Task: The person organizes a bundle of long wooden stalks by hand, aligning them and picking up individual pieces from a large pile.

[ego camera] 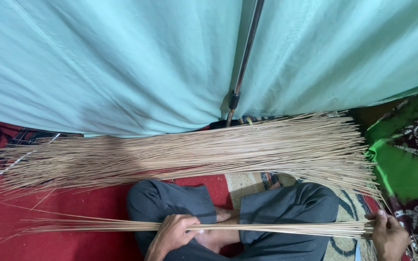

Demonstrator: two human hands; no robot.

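Observation:
I sit cross-legged in grey trousers (286, 203) on the floor. A thin bundle of long pale sticks (267, 227) lies across my lap, running left to right. My left hand (174, 233) is closed around the bundle near its middle. My right hand (389, 235) grips the bundle's right end, at the lower right corner. The bundle's left tips fan out loosely over the red mat (73, 203).
A large pile of the same pale sticks (194, 152) lies across the floor in front of my knees. Behind it hangs a light teal cloth (122, 63) with a dark metal pole (245, 53) in front. A green patterned fabric (407, 159) lies at the right.

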